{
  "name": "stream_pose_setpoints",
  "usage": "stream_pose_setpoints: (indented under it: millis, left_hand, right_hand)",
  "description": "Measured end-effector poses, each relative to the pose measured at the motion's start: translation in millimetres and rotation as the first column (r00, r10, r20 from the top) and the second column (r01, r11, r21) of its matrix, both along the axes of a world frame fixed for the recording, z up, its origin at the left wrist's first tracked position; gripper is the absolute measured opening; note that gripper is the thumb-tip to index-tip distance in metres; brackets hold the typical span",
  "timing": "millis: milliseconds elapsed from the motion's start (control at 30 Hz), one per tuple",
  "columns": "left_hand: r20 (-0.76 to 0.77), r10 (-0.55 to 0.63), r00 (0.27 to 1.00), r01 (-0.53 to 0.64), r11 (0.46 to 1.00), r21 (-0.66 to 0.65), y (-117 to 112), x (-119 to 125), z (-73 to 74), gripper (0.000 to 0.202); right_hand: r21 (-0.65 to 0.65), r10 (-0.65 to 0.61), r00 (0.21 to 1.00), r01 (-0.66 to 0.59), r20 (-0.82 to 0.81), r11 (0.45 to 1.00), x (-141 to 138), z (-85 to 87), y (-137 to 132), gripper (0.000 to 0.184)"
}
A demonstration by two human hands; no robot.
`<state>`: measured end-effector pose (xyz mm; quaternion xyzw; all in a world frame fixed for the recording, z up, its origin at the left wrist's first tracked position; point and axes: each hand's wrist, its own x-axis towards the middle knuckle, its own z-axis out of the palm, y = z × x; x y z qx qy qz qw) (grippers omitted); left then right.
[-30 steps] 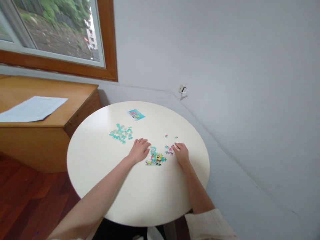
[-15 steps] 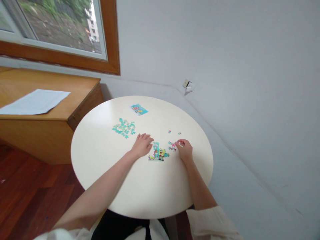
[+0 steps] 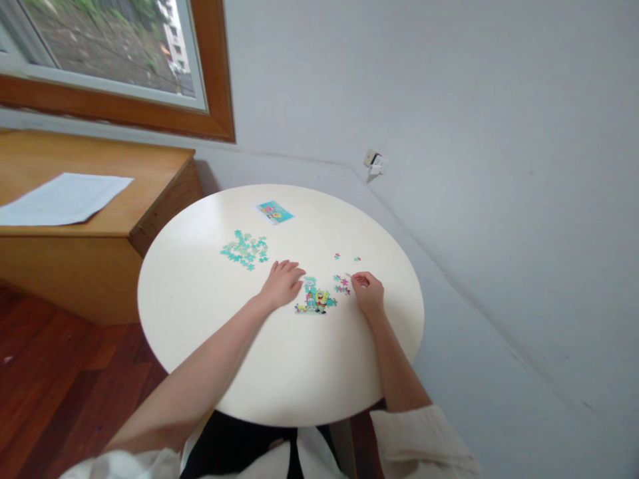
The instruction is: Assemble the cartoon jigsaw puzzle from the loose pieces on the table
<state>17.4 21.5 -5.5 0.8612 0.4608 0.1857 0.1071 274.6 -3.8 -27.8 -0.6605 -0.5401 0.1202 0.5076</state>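
On the round white table (image 3: 279, 372) lies a partly joined jigsaw puzzle (image 3: 315, 301) with cartoon figures. My left hand (image 3: 282, 285) rests just left of it, fingers stretched out and holding nothing. To the right of the puzzle, my right hand (image 3: 368, 293) pinches a small puzzle piece (image 3: 348, 275) between thumb and fingertips; its printed side cannot be made out. Beside those fingertips is a small group of pink and teal puzzle pieces (image 3: 341, 285). Two loose pieces lie farther back, one of them a pink and teal piece (image 3: 337, 256).
A pile of teal puzzle pieces (image 3: 244, 249) sits left of centre, with a small picture card (image 3: 275, 213) behind it. A wooden cabinet (image 3: 74, 266) with a paper sheet (image 3: 64, 199) stands at the left. The wall behind has a socket with a plug (image 3: 375, 163).
My right hand has lifted a puzzle piece slightly from the small group and now holds it at the fingertips. My left hand stays in place. The whole view has shifted slightly.
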Motion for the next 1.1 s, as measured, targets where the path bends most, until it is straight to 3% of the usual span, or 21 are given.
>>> stream_pose_setpoints:
  millis: [400, 767, 1100]
  left_hand:
    - [-0.001, -0.005, 1.0, 0.005, 1.0, 0.01, 0.1, -0.2, 0.7, 0.031]
    - [0.001, -0.009, 1.0, 0.009, 1.0, 0.011, 0.1, -0.6, 0.5, 0.032]
    - [-0.006, -0.006, 1.0, 0.006, 1.0, 0.011, 0.2, -0.1, 0.8, 0.032]
  right_hand:
    - [-0.013, -0.074, 0.995, 0.074, -0.072, 0.997, 2.5, -0.2, -1.8, 0.018]
    - [0.035, -0.014, 0.981, 0.021, -0.193, 0.999, 1.3, -2.6, -0.5, 0.024]
    - [0.046, -0.031, 0.984, 0.039, -0.175, 0.998, 1.0, -2.0, -0.1, 0.027]
